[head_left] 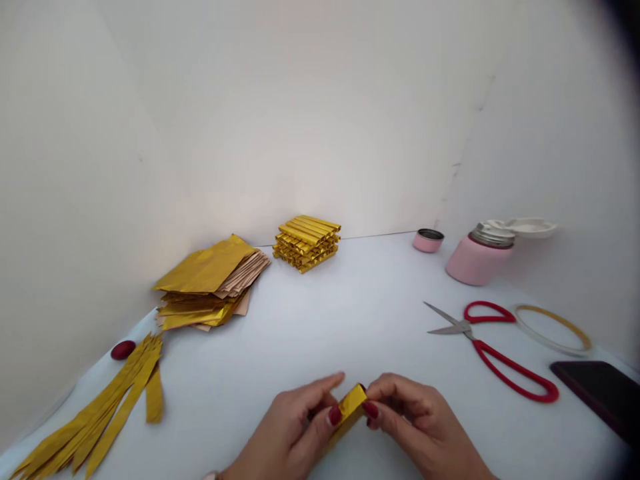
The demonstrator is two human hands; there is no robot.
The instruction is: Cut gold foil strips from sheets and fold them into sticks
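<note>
A gold foil paper strip (353,400) is pinched between both my hands at the bottom middle of the view. My left hand (295,427) grips it with the thumb on top, its forefinger stretched out beyond. At the strip's right edge, my right hand (417,423) closes thumb and fingertips on it. Part of the strip runs down behind the left thumb, where I cannot see its end. Several more gold strips (113,400) lie fanned on the table at the left. Farther back, rolled gold tubes (307,241) are stacked in crossed layers.
Gold and brown paper sheets (207,270) are piled at the left, near a dark red round object (123,350). On the right lie opened red-handled scissors (467,327), a tape-like ring (555,327) and a dark phone-like slab (600,390). Behind them stand a pink bottle (477,260) and pink cap (428,241).
</note>
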